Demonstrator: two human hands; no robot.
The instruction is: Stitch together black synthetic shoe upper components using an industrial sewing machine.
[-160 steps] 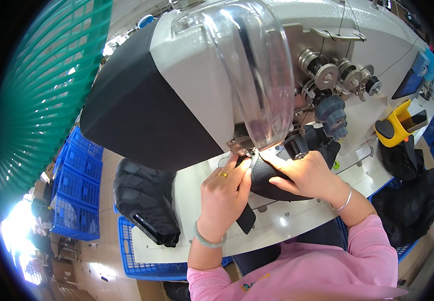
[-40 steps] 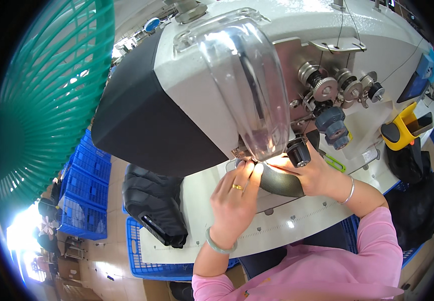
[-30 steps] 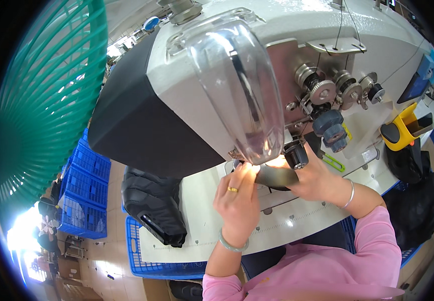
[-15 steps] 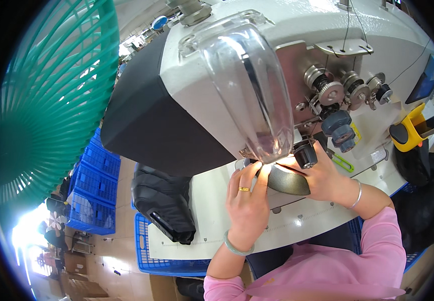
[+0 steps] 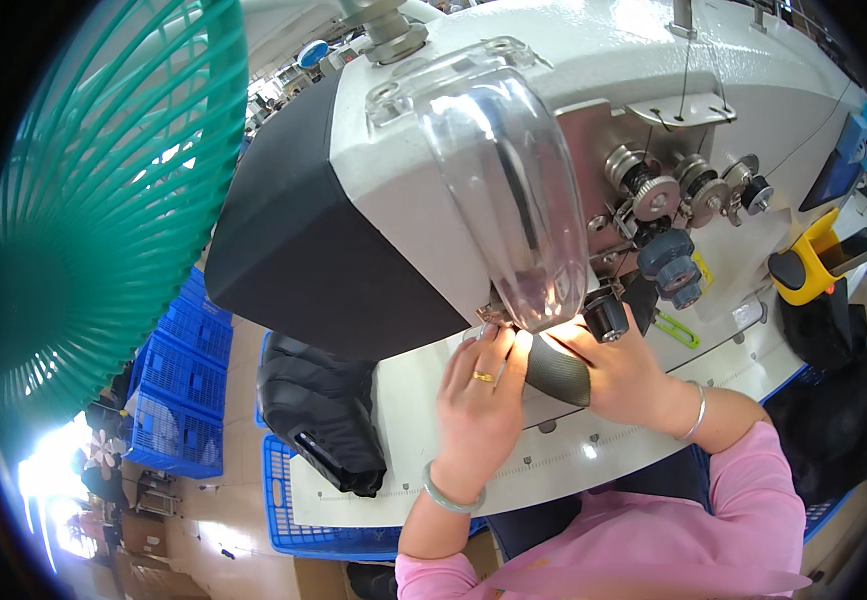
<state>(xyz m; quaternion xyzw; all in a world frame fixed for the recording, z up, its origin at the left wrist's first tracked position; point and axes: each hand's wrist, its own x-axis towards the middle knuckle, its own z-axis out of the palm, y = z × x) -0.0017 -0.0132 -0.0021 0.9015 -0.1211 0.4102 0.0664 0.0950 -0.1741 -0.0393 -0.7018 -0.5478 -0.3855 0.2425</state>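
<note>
A small dark piece with a fine mesh-like texture lies between my hands, under the head of a sewing machine. My left hand, with a ring and a pale bangle, has its fingers pressed together on the piece's left side, fingertips close to the lit needle area. My right hand, with a silver bangle, grips the right side, fingers reaching over it. The piece's rounded end points toward me. A clear guard stands above the fingertips and hides the needle.
A folded black padded item lies on the white table at left. A green cutter and a yellow holder are at right. A green fan stands close at left. Blue crates are stacked beyond.
The mesh-textured piece has turned, its free end swinging from the right toward me. Both hands have shifted slightly left with it. The whole view has moved a little too.
</note>
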